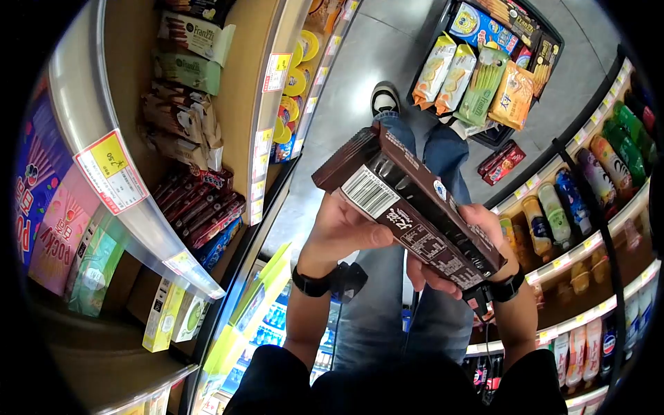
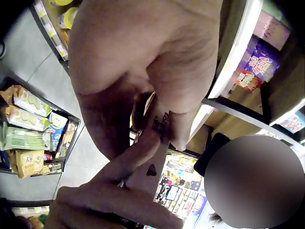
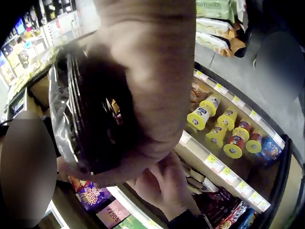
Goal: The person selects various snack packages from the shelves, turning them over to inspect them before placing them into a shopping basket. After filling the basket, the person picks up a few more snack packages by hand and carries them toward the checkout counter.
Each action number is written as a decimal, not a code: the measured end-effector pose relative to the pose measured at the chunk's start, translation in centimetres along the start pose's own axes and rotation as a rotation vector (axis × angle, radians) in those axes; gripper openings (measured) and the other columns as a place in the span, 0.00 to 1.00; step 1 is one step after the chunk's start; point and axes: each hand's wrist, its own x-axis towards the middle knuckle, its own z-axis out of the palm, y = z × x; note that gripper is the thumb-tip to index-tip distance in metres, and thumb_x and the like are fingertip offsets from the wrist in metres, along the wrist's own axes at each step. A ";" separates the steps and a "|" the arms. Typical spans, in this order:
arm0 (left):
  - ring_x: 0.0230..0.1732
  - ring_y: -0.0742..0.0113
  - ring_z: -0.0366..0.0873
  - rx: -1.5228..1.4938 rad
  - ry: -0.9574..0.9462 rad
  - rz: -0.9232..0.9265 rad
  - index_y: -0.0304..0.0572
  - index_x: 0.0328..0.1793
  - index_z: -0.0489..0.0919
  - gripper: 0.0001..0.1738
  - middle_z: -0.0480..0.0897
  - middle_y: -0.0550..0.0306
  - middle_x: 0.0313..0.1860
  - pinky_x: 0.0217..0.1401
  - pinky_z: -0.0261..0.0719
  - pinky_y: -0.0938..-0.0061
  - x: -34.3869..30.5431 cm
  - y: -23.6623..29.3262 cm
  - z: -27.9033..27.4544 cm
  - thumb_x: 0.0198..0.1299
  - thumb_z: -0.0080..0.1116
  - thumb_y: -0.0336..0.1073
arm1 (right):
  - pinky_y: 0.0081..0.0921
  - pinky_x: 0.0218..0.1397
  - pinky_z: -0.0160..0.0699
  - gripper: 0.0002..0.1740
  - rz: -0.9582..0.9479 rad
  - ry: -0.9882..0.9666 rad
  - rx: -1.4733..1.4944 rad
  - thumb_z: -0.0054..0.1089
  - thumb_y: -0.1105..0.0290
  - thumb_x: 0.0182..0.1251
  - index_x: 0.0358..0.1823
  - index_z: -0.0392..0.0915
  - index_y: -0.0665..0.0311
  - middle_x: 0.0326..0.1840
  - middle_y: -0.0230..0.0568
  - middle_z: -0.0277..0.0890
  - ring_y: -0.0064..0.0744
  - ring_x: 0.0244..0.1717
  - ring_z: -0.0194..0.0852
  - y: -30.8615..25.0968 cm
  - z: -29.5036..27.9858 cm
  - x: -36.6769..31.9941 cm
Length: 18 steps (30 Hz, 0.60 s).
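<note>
A dark brown packaged snack [image 1: 408, 207] with a barcode and white printing is held tilted between both hands, its printed side facing up. My left hand [image 1: 349, 235] grips its left part, the thumb lying across the face near the barcode. The right hand [image 1: 453, 259] holds the other end, with fingertips curled round the lower edge. In the left wrist view the left hand [image 2: 143, 52] hides most of the pack. The right wrist view shows the right hand [image 3: 157, 95] against the pack's shiny wrapper [image 3: 66, 119].
A black basket [image 1: 417, 59] with several snack packs stands on the floor ahead, a red pack [image 1: 501, 162] beside it. Snack shelves [image 1: 238, 97] run along the left, with yellow-lidded cups [image 1: 295, 81] farther along. Bottled drinks [image 1: 553, 214] line a curved shelf at right.
</note>
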 end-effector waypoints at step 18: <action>0.66 0.54 0.72 0.406 0.111 0.065 0.34 0.77 0.57 0.45 0.71 0.40 0.67 0.69 0.66 0.63 0.7 -0.6 2.9 0.69 0.42 0.66 | 0.63 0.69 0.63 0.49 -0.547 -0.055 -0.361 0.72 0.73 0.37 0.65 0.57 0.55 0.67 0.78 0.55 0.70 0.69 0.58 -2.1 0.2 0.7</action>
